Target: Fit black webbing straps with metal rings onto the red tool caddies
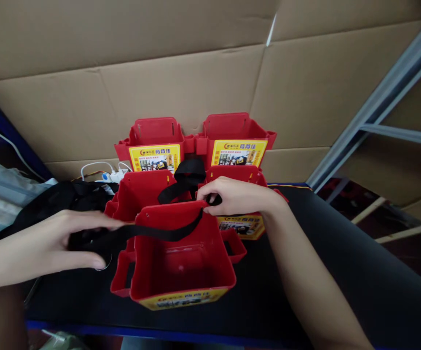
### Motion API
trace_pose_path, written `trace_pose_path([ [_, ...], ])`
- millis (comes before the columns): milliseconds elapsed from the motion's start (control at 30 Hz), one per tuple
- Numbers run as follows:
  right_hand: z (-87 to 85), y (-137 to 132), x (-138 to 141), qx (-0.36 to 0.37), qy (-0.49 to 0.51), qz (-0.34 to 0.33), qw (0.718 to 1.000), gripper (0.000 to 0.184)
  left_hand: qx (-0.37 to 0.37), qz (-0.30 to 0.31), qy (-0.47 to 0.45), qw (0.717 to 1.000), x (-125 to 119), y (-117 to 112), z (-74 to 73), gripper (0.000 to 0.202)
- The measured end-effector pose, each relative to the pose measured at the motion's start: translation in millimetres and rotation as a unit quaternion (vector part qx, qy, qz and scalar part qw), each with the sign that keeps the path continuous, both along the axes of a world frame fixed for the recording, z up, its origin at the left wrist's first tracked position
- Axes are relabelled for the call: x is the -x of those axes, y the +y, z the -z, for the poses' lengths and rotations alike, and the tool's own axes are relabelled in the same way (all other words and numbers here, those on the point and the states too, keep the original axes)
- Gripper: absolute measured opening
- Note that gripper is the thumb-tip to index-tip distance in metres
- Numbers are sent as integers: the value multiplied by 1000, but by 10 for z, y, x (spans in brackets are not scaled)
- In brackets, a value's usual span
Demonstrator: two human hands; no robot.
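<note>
A red plastic box (181,287) with side loops and a yellow label stands nearest on the black tabletop. My right hand (228,197) is closed at the top of its back wall, pinching a black strap (174,234) by the slot there. From that corner the strap sags across the box's opening toward my left hand (75,238). The left thumb and fingers are spread apart, with the strap running in between; the other fingers are hidden. A loop of black webbing (190,175) stands up behind the right fingers.
More red boxes stand behind: one at left (143,189), another partly under my right wrist (241,226), and two at the back (155,131). Black fabric (68,199) and a white power strip (117,174) lie left. Cardboard (181,92) walls the rear; a metal post (370,112) rises right.
</note>
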State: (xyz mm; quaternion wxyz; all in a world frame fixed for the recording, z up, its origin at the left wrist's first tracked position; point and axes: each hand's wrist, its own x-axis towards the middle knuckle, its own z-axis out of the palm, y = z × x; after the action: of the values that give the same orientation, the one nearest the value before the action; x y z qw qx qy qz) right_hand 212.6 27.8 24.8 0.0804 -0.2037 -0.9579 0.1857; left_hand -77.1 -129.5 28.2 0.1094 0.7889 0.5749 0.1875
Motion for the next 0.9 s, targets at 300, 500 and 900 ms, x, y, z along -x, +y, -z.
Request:
trace_pose_path([
  [300,24,12,36,23,14,-9,1000,11,-39,62,176,982,-1135,539,138,24],
  [500,12,161,-111,184,-9,-39,982,35,13,90,93,991,-950,630,213,23],
  [900,68,310,-202,109,15,24,994,21,46,155,20,987,-848,659,238,22],
])
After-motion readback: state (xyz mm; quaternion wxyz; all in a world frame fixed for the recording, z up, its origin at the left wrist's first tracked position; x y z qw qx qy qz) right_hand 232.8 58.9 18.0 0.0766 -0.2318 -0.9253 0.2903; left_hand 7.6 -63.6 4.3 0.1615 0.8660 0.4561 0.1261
